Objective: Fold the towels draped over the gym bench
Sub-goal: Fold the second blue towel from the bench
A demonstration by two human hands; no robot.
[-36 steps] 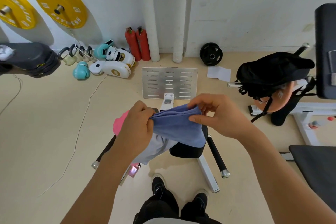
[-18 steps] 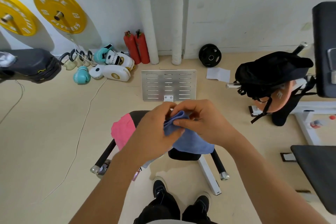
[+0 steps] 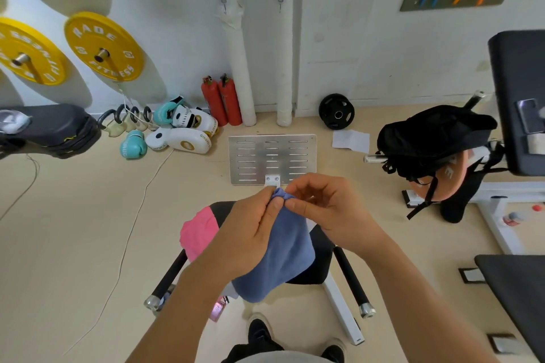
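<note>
Both hands have closed together since a second ago, when they held the blue towel (image 3: 283, 250) stretched wide. Left hand (image 3: 250, 233) and right hand (image 3: 327, 209) now pinch its top corners together, fingertips touching, so the cloth hangs doubled above the gym bench (image 3: 320, 253), probably to line up the edges. A pink towel (image 3: 198, 231) lies draped on the bench's left side. Yellow plates (image 3: 103, 47) on the wall read "RADE FITNESS"
</note>
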